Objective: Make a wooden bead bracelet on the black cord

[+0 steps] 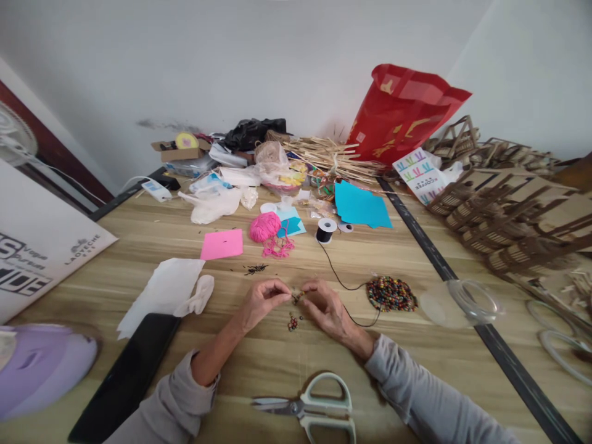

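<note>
My left hand (263, 303) is pinched, with a thin dark strand, apparently the black cord, at its fingertips. Facing it, my right hand (329, 311) pinches a few small beads (298, 296) between thumb and forefinger. The black cord (330, 265) runs from a white spool (326, 230) to a heap of multicoloured beads (391, 293), and from there a length loops toward my right hand. Loose reddish-brown beads (293, 323) lie on the table just below both hands. White-handled scissors (305, 405) rest nearer to me, blades pointing left.
Short black pieces (256, 269), a pink sheet (222, 244) and pink yarn (266, 227) lie beyond my hands. A black phone-like slab (127, 376) and white paper (161, 290) are at left. Blue sheets (362, 205), a red bag (407, 111) and small woven baskets (504, 228) stand farther right.
</note>
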Motion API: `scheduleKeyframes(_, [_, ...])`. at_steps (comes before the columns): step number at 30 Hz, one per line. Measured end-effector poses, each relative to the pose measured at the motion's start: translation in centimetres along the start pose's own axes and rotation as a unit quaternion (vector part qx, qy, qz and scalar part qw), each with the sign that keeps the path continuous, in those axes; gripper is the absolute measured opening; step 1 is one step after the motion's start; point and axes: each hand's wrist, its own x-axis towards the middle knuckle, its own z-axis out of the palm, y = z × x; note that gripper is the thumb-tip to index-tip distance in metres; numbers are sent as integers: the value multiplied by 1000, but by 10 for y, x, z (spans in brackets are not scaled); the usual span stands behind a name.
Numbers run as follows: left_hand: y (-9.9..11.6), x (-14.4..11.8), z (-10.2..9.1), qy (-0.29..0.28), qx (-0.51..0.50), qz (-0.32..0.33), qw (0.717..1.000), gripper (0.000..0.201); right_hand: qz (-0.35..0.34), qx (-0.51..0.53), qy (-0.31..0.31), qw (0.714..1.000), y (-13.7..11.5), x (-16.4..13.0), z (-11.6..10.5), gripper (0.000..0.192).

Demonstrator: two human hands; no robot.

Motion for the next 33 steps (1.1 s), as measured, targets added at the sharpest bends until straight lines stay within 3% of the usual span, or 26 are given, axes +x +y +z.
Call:
scheduleKeyframes(5, [3, -2, 3, -30, 26, 2, 999, 10, -8, 26, -47, 999, -7, 2, -2, 15])
scheduleKeyframes(16, [-1, -1, 4, -60, 126, 46, 989, 11, -6, 8, -45, 999, -2, 2, 2, 14])
scheduleKeyframes(33, [-5, -2, 3, -44, 184, 65, 980, 9, 43, 16, -38, 998, -1, 0, 2, 12])
